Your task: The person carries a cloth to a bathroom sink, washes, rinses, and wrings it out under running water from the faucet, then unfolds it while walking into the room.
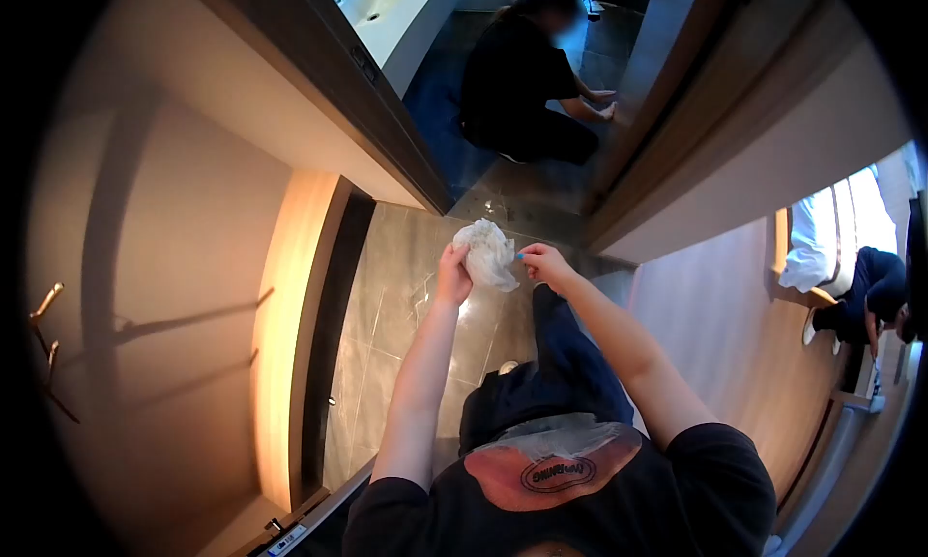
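My left hand (454, 273) is closed around the edge of a crumpled white bundle (486, 254); I cannot tell whether it is thin cloth, paper or plastic. The bundle hangs in front of me above the tiled floor. Just to its right, my right hand (543, 263) has thumb and forefinger pinched together. A tiny blue spot shows at those fingertips, too small to name. Between that pinch and the bundle's right side there seems to be a narrow gap.
Ahead, a doorway opens on a bathroom where a person in black (517, 78) crouches beside the door (667, 83). A white washbasin (387, 11) is at upper left. Wall hooks (48, 330) stick out at left. At far right, another person (860, 301) bends near a bed (841, 228).
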Motion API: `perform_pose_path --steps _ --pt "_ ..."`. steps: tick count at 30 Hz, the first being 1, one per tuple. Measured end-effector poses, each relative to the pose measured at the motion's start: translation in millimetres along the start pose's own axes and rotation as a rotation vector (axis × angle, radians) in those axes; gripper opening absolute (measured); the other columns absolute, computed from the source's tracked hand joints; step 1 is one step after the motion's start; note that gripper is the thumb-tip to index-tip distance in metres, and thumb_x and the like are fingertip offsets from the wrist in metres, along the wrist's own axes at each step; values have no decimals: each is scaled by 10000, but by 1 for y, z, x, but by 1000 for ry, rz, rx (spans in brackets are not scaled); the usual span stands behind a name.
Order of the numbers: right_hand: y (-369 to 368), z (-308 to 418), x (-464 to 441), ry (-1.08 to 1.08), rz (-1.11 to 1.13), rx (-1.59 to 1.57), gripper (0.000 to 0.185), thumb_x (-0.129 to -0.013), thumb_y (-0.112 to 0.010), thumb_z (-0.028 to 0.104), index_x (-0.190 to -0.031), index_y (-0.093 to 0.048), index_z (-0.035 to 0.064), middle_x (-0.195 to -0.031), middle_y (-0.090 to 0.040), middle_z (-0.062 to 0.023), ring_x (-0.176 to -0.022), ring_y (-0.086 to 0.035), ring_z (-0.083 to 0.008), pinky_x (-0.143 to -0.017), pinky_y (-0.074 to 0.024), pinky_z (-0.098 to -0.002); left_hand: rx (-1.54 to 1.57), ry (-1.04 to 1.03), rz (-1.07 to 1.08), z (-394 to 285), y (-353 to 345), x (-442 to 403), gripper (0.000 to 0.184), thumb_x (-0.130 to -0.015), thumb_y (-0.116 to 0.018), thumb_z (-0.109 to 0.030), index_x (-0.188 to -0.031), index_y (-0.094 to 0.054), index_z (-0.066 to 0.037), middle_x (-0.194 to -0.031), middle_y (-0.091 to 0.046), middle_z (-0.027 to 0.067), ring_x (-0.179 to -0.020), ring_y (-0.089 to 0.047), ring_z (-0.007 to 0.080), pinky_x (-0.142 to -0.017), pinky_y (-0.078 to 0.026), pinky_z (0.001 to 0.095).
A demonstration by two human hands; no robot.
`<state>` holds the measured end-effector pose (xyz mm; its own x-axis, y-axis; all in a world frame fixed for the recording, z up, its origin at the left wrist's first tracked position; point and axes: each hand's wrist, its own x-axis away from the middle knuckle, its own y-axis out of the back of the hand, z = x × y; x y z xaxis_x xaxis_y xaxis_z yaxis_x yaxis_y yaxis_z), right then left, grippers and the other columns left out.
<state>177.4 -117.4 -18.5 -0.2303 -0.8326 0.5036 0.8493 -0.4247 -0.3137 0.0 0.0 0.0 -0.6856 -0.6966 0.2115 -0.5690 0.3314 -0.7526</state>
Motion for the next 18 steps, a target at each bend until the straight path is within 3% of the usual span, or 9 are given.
perform_pose_path --steps 2,4,5,8,11,12,15,17,18 --pt "7 0 -3 75 -13 -28 130 -781 -565 97 -900 -551 46 -698 -523 -23 -592 -488 -100 -555 -419 -237 -56 -23 -36 4 1 0 384 -827 -470 -146 -1184 -413 -15 -1174 -496 124 -1089 -477 263 -939 -376 407" --pt "23 60 -70 67 -3 -156 121 -792 -546 100 -898 -546 41 -692 -517 -25 -595 -491 -103 -552 -419 -237 -104 0 -30 -25 -18 -86 373 -832 -461 -139 -1180 -413 -14 -1169 -498 126 -1089 -477 263 -933 -383 407" --pt "26 60 -71 41 -17 -211 118 -797 -536 101 -897 -543 38 -689 -514 -25 -597 -492 -105 -551 -419 -237 -106 29 -38 -23 -16 -89 368 -834 -457 -136 -1178 -413 -14 -1167 -499 127 -1088 -478 263 -930 -386 406" --pt "47 153 -137 111 176 -377 165 -824 -501 124 -967 -536 49 -713 -528 -20 -613 -505 -94 -566 -431 -234 -140 -103 25 -62 -61 -182 376 -835 -461 -159 -1177 -409 -11 -1166 -497 132 -1091 -476 266 -926 -390 409" --pt "57 156 -145 51 112 -379 217 -824 -498 129 -1024 -506 47 -722 -535 -30 -711 -542 -125 -618 -443 -241 -112 -49 -64 -45 -58 -195 396 -831 -470 -177 -1184 -399 -11 -1170 -492 135 -1093 -474 271 -928 -388 415" --pt "53 161 -149 42 82 -415 261 -827 -499 153 -1066 -482 50 -782 -539 -47 -835 -552 -168 -681 -470 -284 -115 -33 -70 -45 -56 -201 399 -832 -469 -181 -1186 -398 -13 -1172 -491 136 -1092 -474 272 -927 -388 416" --pt "54 167 -176 124 69 -131 297 -831 -499 187 -1097 -471 58 -950 -548 -92 -924 -534 -209 -774 -452 -339 -116 -2 -78 -50 -50 -220 405 -835 -466 -191 -1193 -391 -18 -1178 -485 136 -1091 -474 276 -925 -390 419" --pt "51 174 -186 41 103 -249 333 -833 -482 236 -1127 -450 83 -1022 -538 -87 -962 -518 -212 -830 -407 -371 -121 4 -95 -60 -45 -231 405 -839 -460 -192 -1199 -386 -23 -1183 -480 137 -1091 -474 277 -922 -392 420" --pt "52 176 -195 -18 113 -305 351 -835 -473 261 -1142 -440 95 -1059 -534 -84 -982 -510 -214 -858 -385 -387 -75 17 -108 -64 -47 -239 329 -839 -472 -175 -1128 -410 -31 -1128 -503 129 -1049 -496 260 -898 -409 403"
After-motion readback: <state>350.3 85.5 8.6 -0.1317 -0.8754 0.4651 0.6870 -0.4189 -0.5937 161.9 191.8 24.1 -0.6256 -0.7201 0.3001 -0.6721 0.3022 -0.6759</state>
